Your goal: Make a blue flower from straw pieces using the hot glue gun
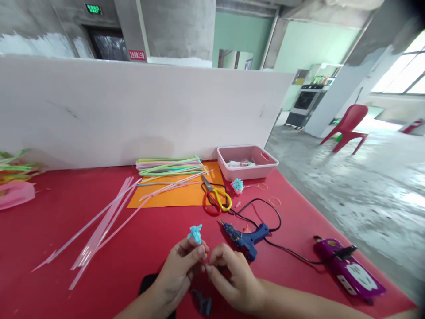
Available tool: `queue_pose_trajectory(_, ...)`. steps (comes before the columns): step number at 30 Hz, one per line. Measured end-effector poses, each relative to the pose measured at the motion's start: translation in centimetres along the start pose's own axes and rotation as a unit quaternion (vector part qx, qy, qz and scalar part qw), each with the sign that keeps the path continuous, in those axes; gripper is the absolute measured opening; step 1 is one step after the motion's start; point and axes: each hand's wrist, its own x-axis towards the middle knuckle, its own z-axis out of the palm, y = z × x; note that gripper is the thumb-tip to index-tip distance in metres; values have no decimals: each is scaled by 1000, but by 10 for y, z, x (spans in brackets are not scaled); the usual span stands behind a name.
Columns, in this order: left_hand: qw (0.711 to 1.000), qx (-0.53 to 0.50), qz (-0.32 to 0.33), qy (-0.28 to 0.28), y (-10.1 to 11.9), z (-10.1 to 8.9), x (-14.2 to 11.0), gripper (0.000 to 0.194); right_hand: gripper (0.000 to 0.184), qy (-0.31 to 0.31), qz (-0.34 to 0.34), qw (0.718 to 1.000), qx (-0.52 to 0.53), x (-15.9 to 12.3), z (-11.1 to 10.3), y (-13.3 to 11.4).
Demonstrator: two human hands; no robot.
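My left hand (179, 270) pinches a small light-blue flower-like piece (195, 233) between thumb and fingers, with its petals up. Close beside it, the thumb and forefinger of my right hand (230, 275) are pressed together at the base of that piece; whatever they grip is too small to make out. A blue glue gun (245, 239) lies just beyond my right hand, its nozzle toward the upper left. Below the hands rests a dark grey plastic piece (202, 303). A black object (148, 282) is partly hidden under my left wrist.
Scissors (216, 199) and striped straws (169, 167) lie on orange paper (179, 200). Pink strips (99, 235) spread leftward. A pink basket (247, 170) and a blue flower (237, 185) sit behind. The glue gun's cord reaches a purple power strip (348, 268). A white board (139, 110) stands behind.
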Motion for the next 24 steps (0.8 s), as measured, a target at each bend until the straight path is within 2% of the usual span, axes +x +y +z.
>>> queue_pose_trajectory(10, 1000, 1, 12, 3, -4, -10, 8, 37, 8, 2, -18, 1000, -1, 5, 3, 0)
queue_pose_trajectory(16, 1000, -1, 15, 19, -5, -8, 4, 38, 14, -12, -25, 999, 19, 6, 6, 10)
queue_pose_trajectory(19, 1000, 2, 17, 2, -5, -7, 4, 42, 16, -11, -20, 999, 28, 4, 7, 13)
queue_pose_trajectory(24, 999, 8, 21, -22, -1, -4, 2, 44, 9, 5, 4, 1000, -14, 0, 5, 4)
